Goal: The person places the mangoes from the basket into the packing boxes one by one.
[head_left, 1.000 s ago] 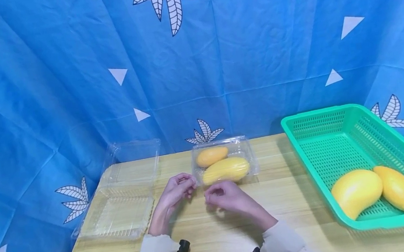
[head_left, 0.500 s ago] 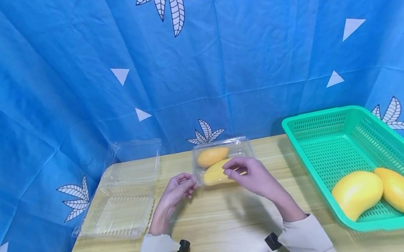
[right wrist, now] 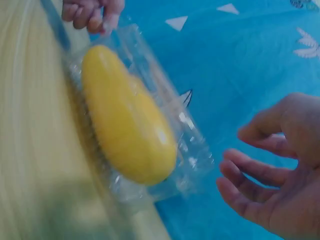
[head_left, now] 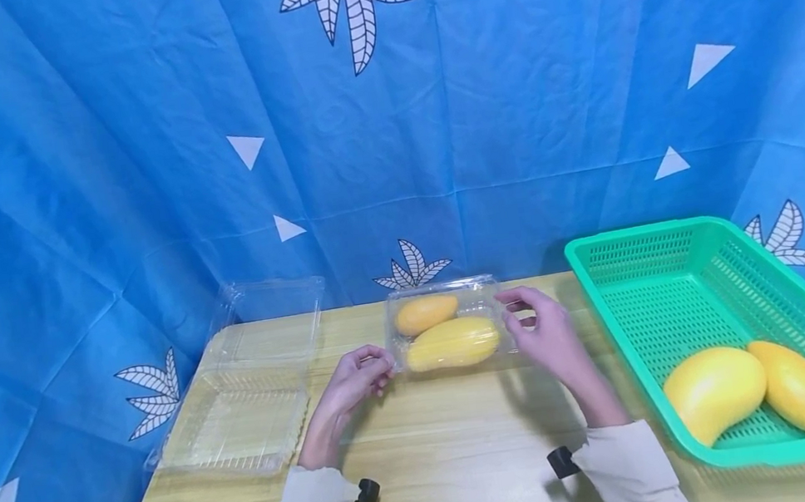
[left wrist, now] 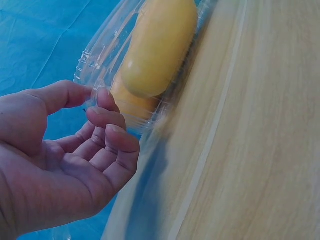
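On the table (head_left: 444,464), before a curtain (head_left: 449,136), a clamshell box (head_left: 481,307) stands between an unfolded clamshell (head_left: 242,421), left, and a basket (head_left: 650,304), right. One mango (head_left: 426,315) lies behind another mango (head_left: 453,343) in the box; two mangoes (head_left: 717,388) lie in the basket's near end.

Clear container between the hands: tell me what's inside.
The clear container holds an orange fruit at the back and a yellow fruit in front. Their undersides and the floor beneath are hidden.

Bright, even light fills the head view, leaving pale glare on the bench (head_left: 442,447) and a soft shadow below the right hand (head_left: 546,330). The left wrist view is dimmer; in the right wrist view, blur smears the bench while highlights glint off the clear box (right wrist: 190,150).
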Demonstrator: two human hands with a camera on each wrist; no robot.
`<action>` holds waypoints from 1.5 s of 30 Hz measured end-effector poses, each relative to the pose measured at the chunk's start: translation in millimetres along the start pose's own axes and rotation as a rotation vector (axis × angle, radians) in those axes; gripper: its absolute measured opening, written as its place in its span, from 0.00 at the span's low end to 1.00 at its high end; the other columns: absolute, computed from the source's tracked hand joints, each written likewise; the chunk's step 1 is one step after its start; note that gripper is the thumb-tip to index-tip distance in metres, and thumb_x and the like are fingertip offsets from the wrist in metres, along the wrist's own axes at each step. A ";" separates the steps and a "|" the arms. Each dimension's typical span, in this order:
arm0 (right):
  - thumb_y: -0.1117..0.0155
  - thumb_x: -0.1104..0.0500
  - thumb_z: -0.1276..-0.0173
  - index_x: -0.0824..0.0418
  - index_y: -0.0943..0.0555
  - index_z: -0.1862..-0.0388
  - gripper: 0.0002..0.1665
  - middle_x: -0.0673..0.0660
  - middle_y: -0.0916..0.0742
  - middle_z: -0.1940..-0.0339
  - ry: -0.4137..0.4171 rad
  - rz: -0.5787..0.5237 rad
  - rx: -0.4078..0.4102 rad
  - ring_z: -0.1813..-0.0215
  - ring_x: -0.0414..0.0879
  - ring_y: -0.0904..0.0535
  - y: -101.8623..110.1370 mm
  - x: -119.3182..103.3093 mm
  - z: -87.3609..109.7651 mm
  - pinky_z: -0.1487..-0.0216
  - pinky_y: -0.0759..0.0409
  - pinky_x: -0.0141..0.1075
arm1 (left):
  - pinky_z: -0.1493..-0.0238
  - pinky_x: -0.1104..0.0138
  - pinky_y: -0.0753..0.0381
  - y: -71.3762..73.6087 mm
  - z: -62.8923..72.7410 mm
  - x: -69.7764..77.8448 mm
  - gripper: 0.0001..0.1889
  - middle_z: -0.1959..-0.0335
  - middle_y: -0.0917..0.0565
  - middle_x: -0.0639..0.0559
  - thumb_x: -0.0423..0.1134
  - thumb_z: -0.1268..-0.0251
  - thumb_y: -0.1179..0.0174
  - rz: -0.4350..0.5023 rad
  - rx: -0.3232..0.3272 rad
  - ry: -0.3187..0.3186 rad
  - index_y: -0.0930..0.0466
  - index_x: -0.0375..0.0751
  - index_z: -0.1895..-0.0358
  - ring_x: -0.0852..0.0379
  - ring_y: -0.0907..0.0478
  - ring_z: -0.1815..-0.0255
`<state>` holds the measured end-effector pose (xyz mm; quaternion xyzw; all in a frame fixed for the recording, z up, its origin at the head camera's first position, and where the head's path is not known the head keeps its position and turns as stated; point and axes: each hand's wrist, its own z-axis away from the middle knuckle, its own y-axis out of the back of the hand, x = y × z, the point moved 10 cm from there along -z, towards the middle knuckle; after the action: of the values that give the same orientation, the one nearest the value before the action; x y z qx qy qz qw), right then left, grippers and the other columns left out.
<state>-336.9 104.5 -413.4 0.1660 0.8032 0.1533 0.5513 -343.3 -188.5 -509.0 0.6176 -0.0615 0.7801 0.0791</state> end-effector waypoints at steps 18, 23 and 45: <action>0.47 0.64 0.22 0.74 0.32 0.28 0.27 0.75 0.19 0.41 -0.248 -0.009 -0.141 0.42 0.68 0.19 0.0 52.6 6.9 0.45 0.19 0.53 | 0.72 0.70 0.26 -3.6 -1.2 0.2 0.04 0.70 0.18 0.43 0.30 0.26 0.43 -0.034 0.004 -0.003 0.23 0.32 0.57 0.57 0.27 0.74; 0.48 0.67 0.25 0.79 0.34 0.28 0.29 0.74 0.18 0.47 -0.309 -0.125 -0.202 0.57 0.59 0.16 -5.6 58.7 9.6 0.55 0.15 0.48 | 0.72 0.70 0.26 -5.0 -0.7 0.8 0.06 0.69 0.17 0.42 0.31 0.26 0.43 -0.035 0.016 0.003 0.24 0.30 0.55 0.58 0.26 0.74; 0.44 0.68 0.23 0.76 0.29 0.31 0.25 0.70 0.20 0.47 -0.452 -0.378 -0.110 0.62 0.45 0.15 -17.0 75.6 7.9 0.53 0.15 0.37 | 0.76 0.71 0.26 1.3 -3.2 -3.3 0.09 0.73 0.18 0.45 0.33 0.24 0.43 0.029 0.182 -0.019 0.24 0.28 0.51 0.60 0.27 0.77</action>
<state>-356.6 122.7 -486.5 0.0133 0.6672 0.0504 0.7431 -345.9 -189.3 -512.9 0.6287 0.0000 0.7775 0.0105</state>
